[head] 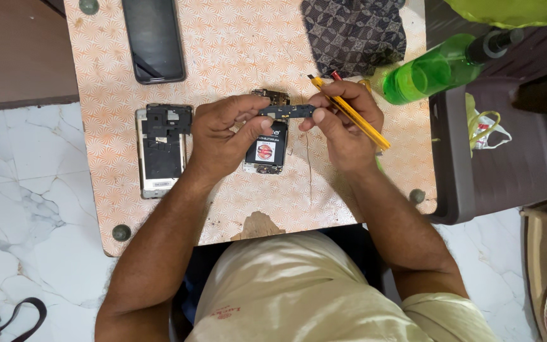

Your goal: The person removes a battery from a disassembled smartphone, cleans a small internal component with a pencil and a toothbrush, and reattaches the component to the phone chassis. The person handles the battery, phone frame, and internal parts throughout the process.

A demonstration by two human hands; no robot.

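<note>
head view: left hand [223, 136] and right hand [340, 123] hide most of the opened phone [267, 152].

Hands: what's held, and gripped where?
Both hands pinch a small dark circuit strip by its ends: left hand on the left end, right hand on the right end. Right hand also holds a yellow tool mid-shaft.

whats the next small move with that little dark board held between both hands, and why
Probably lower the small dark circuit board toward the opened phone body just beneath it. Both the left hand and right hand pinch its ends above that phone, and the right hand also holds the yellow-handled screwdriver, unused at this moment.
</note>
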